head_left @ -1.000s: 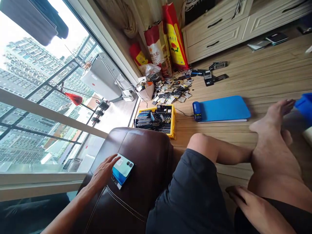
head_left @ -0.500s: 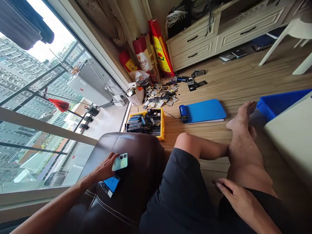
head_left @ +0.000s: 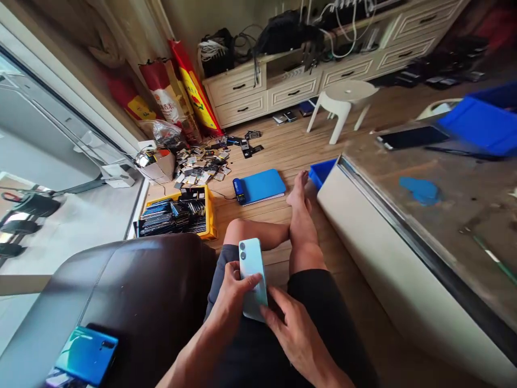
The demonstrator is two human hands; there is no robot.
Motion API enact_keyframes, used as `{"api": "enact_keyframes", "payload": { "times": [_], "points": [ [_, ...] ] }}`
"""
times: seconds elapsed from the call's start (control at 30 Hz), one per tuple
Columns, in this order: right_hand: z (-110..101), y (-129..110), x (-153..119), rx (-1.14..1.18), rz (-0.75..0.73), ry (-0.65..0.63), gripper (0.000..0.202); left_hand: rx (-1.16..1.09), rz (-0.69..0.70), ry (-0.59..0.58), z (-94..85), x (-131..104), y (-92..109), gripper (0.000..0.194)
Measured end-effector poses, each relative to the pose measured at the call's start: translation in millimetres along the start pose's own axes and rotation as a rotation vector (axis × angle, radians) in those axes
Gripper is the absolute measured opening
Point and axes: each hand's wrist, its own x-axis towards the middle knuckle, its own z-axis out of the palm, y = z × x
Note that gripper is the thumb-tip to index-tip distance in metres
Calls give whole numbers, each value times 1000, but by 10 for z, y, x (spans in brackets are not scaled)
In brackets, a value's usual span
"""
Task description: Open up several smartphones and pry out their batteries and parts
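A pale mint-green smartphone (head_left: 252, 257) is above my lap, its back with two round cameras facing up. My left hand (head_left: 232, 288) is closed on its left side, thumb lying across the back. At the phone's lower right edge, my right hand (head_left: 294, 326) grips it between thumb and fingers. To the left, a glossy blue phone (head_left: 84, 353) lies back up on the brown leather armrest (head_left: 149, 291). Beneath it, other items stick out, partly cut off by the frame.
A yellow crate (head_left: 211, 215) full of flat dark phone parts stands on the floor, with a heap of small parts (head_left: 202, 164) behind. A blue mat (head_left: 262, 185) lies ahead. On the right are a worktable (head_left: 379, 188), a blue bin (head_left: 482, 121) and a white stool (head_left: 343, 97).
My left hand has brought the mint-green phone from over the armrest to my lap. My right hand has come up and taken hold of it too. The view has turned right.
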Motion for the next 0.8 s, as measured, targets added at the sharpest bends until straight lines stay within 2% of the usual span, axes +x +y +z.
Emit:
{"api": "enact_keyframes", "payload": {
  "times": [0.07, 0.17, 0.23, 0.3, 0.43, 0.53, 0.67, 0.8],
  "points": [
    [-107, 35, -59, 42, 62, 104, 47, -73, -65, -127, 174, -13, -20, 49],
    [-271, 11, -134, 178, 113, 127, 48, -197, -114, -282, 305, -41, 45, 46],
    [-321, -33, -162, 250, 117, 128, 47, -252, -125, -284, 351, -35, 99, 53],
    [-309, -65, -169, 321, 123, 144, 46, -283, -191, -312, 394, -21, 141, 65],
    [-202, -78, -157, 452, 103, 205, 43, -346, -363, -598, 494, -26, 192, 98],
    [-161, -80, -163, 512, 66, 224, 47, -407, -388, -744, 555, -51, 213, 105],
    [-198, -94, -203, 503, 66, 208, 48, -426, -402, -740, 589, -71, 236, 104],
    [-263, -132, -243, 345, 94, 186, 49, -429, -341, -638, 583, -59, 243, 100]
  ]
}}
